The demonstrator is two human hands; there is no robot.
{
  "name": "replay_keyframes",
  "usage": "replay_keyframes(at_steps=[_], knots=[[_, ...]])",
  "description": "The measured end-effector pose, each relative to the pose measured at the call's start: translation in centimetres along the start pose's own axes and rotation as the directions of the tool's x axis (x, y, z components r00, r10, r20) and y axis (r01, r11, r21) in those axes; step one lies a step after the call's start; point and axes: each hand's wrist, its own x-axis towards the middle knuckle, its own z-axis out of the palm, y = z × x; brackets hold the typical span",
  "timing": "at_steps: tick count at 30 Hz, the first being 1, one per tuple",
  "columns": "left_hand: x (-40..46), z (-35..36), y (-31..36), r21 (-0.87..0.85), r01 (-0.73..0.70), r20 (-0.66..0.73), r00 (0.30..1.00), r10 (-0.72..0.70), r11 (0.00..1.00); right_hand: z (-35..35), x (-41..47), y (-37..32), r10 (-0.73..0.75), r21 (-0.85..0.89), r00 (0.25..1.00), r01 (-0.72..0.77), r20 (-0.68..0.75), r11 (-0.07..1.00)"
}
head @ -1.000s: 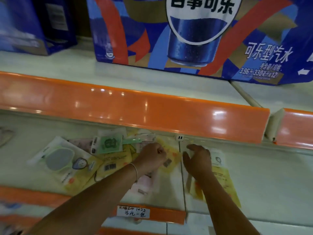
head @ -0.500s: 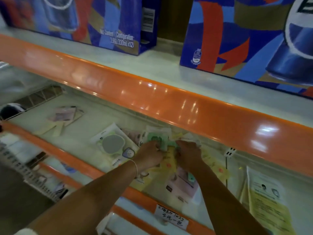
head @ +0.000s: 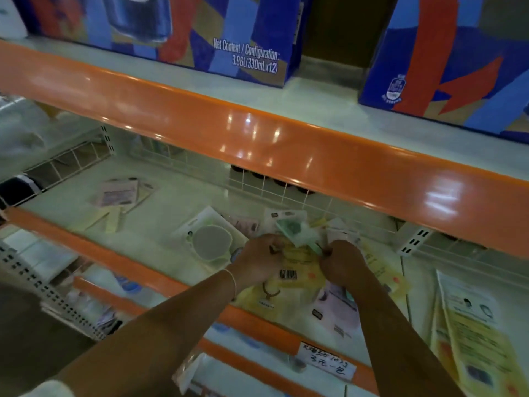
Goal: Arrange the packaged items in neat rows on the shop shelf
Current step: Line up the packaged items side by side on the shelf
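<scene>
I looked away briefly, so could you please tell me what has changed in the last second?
The right hand left the yellow packet at the right and joined the left hand on the green packet. The other packets lie as before.

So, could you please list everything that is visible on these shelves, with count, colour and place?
drink cartons: two, blue and red, on the upper shelf.
upper shelf edge: one, orange, across the middle.
flat packets pile: several, mostly yellow, count unclear, middle shelf under the hands.
round-window packet: one, white and grey, left of the pile.
green packet: one, behind the hands.
pink packets: a few, far left of the shelf.
yellow leaflet packets: a small stack, right.
price tag: one, white, handwritten, on the front edge.
left hand: grip curled on the pile.
right hand: grip curled on the pile.
</scene>
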Motion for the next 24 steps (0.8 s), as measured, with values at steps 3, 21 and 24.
replay_keyframes(at_steps=[3, 21, 24], knots=[[0.6, -1.9, -1.0, -0.042, -0.02, 0.009, 1.0, 0.02, 0.999, 0.6, -1.4, -1.4, 0.062, 0.15, 0.998, -0.061, 0.001, 0.987], [2.6, -15.3, -10.4, -0.543, 0.324, 0.207, 0.946, -0.251, 0.774, 7.5, -5.7, -19.3, 0.054, 0.651, 0.993, -0.11, 0.106, 0.751], [2.7, -17.3, -11.9, -0.522, 0.273, 0.103, 0.961, -0.258, 0.808, 8.7, -4.8, -21.9, 0.042, 0.592, 0.992, -0.104, 0.118, 0.799]])
